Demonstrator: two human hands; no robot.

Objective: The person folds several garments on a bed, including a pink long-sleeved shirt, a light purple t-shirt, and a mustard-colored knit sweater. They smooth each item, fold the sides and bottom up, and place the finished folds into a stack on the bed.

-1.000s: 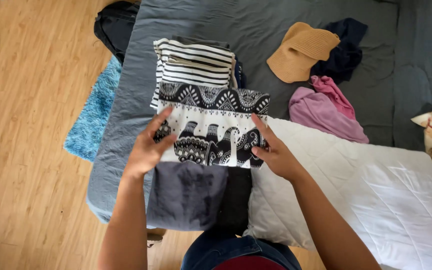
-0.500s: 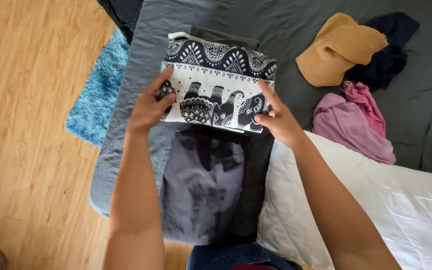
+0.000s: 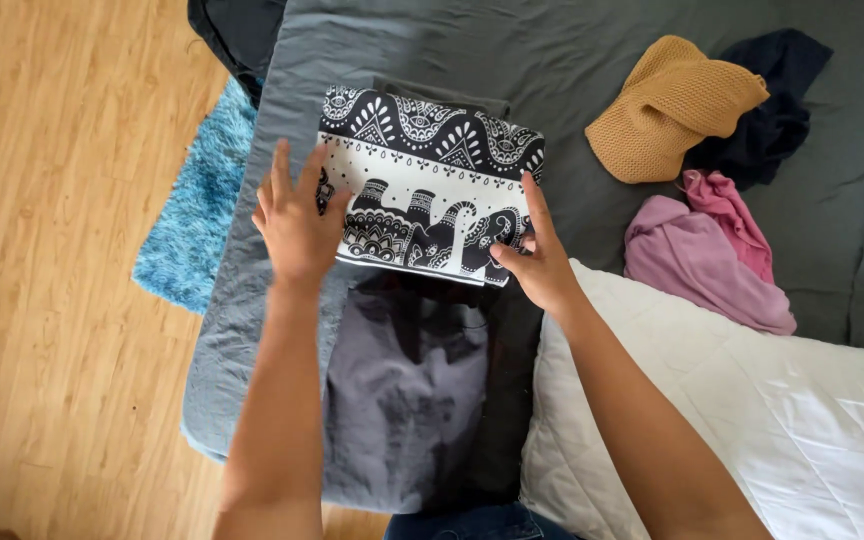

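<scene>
My left hand (image 3: 297,222) and right hand (image 3: 537,262) lie flat and spread at nine and three o'clock on the folded patterned cloth (image 3: 430,197) on the bed (image 3: 572,70), which looks soft, light and floppy, best gripped along its folded edges.

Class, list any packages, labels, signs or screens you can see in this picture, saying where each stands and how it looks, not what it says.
None in view: only clothes, bedding and a rug show.
The folded black-and-white patterned cloth under both hands carries printed pictures, no label.
</scene>
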